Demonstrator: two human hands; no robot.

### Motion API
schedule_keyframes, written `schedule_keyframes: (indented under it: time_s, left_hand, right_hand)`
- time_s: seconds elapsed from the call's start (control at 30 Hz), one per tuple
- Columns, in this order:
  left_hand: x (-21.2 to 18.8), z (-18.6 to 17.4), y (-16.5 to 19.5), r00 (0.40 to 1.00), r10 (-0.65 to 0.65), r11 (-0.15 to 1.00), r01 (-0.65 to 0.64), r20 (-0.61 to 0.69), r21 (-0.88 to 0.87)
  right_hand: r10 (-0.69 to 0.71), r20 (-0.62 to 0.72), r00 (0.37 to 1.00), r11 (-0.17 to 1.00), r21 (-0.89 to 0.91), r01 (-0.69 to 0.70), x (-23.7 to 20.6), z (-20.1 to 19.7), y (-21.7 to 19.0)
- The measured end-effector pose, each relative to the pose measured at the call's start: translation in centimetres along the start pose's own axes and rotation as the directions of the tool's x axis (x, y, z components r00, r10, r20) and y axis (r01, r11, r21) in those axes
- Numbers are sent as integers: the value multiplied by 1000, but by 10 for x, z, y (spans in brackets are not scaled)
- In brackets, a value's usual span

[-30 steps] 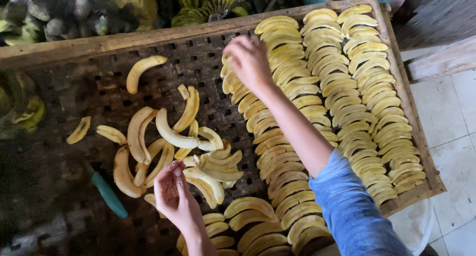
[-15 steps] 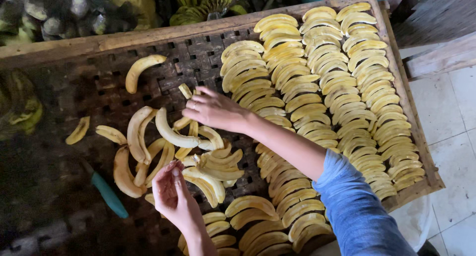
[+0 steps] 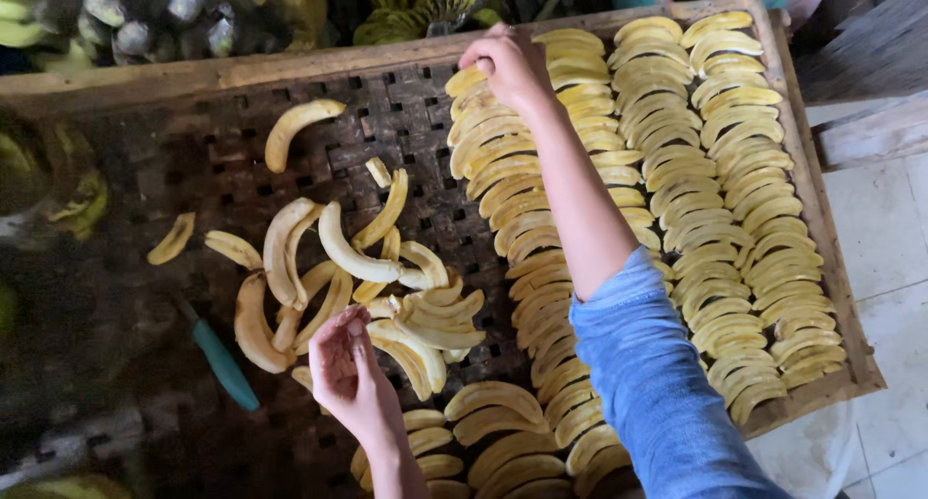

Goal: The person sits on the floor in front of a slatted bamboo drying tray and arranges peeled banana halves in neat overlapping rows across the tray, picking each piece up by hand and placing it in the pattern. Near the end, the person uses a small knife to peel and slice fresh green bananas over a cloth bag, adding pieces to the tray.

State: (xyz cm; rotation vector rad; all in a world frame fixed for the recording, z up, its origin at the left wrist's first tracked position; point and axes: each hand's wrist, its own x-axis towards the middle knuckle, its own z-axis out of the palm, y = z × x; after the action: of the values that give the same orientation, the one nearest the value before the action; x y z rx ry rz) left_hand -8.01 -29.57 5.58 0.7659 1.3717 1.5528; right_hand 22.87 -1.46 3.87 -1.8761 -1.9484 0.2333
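Since half a second ago my right hand (image 3: 510, 66) has left the loose heap in the middle and gone up to the far end of the tray; a second ago it was up near that same row, so it has gone there, back to the heap, and up again; my left hand (image 3: 346, 366) has stayed where it was, at the near edge of the heap.

From the head camera, the only view I have: my right hand is at the top of the third row of banana slices (image 3: 503, 185), fingers curled narrow and pinching one banana slice (image 3: 466, 79) at the head of that row, just beside the wooden tray rim (image 3: 242, 72); the blue sleeve (image 3: 667, 393) crosses the rows below it; my left hand is half closed, fingers bent inward with the thumb against them, and whether it holds a slice I cannot tell; it touches the near edge of the loose heap of peeled banana slices (image 3: 377, 286), which lies on the dark woven mesh (image 3: 406, 132) of the tray; two full rows of slices (image 3: 735, 209) fill the right side of the tray, neatly overlapped; a knife with a teal handle (image 3: 224, 366) lies on the mesh left of my left hand; green bananas (image 3: 425, 6) sit beyond the far rim.
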Motion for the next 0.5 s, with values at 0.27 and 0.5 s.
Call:
schedule_keyframes:
  time_s: [0.27, 0.5]
  left_hand:
    - [2, -2, -3, 1000, 12, 1000, -12, -16, -6]
    - [3, -3, -1, 1000, 26, 1000, -26, -3, 4]
  right_hand:
    - [-513, 508, 692, 857, 347, 381, -67, 25, -129]
    - [-506, 497, 705, 808, -12, 589, -90, 42, -144]
